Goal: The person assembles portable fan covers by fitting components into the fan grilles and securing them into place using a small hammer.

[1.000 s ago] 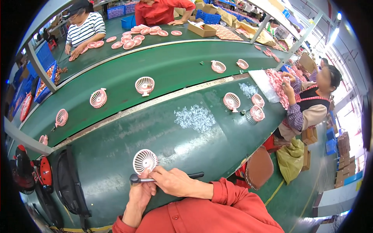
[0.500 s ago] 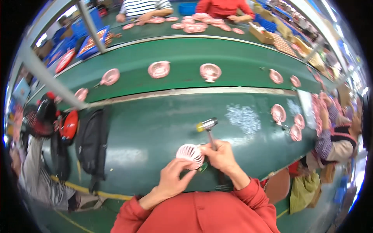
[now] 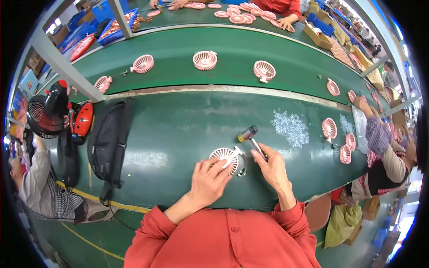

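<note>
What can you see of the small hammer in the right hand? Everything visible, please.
The small hammer has a stubby cylindrical head, metallic silver with a yellowish end, on a thin dark handle. The right hand grips the handle low down, so most of the shaft is hidden. The head points up and away from the person, raised over the green table, just right of the white fan grille that the left hand steadies. The head touches nothing visible.

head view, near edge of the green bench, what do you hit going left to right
black table fan → black bag → left hand → white fan grille → small hammer in the right hand → pile of small clear parts → pink fan grille
</note>
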